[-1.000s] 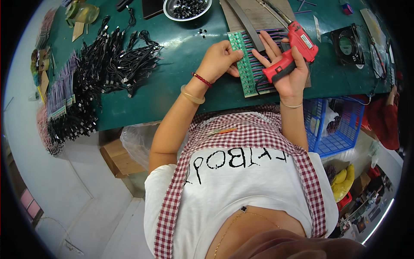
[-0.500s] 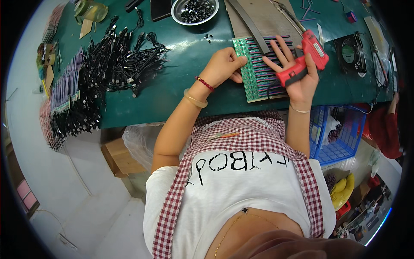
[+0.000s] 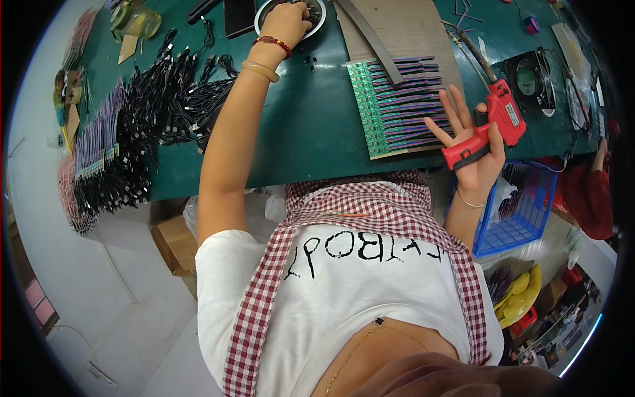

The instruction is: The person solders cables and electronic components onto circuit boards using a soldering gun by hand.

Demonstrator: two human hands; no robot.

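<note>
This looks like an electronics assembly workshop. A long green worktop point(image 3: 311, 126) carries a row of green circuit boards point(image 3: 366, 109) with coloured wires, heaps of black cables point(image 3: 162, 99), a metal bowl point(image 3: 322, 28) of small black parts and a small fan point(image 3: 528, 81). A red soldering gun point(image 3: 508, 114), a blue plastic crate point(image 3: 510, 237) beneath and another person's red sleeve point(image 3: 590, 202) nearby fit such a workplace.

The bench point(image 3: 311, 126) is green. A big pile of black cables point(image 3: 177, 102) lies on its left side, near a see-through jug point(image 3: 144, 25). A round metal bowl point(image 3: 320, 25) sits at the far side, next to a flat black thing point(image 3: 239, 18). A flat brown board point(image 3: 420, 30) and a black fan point(image 3: 527, 81) lie to the right
</note>
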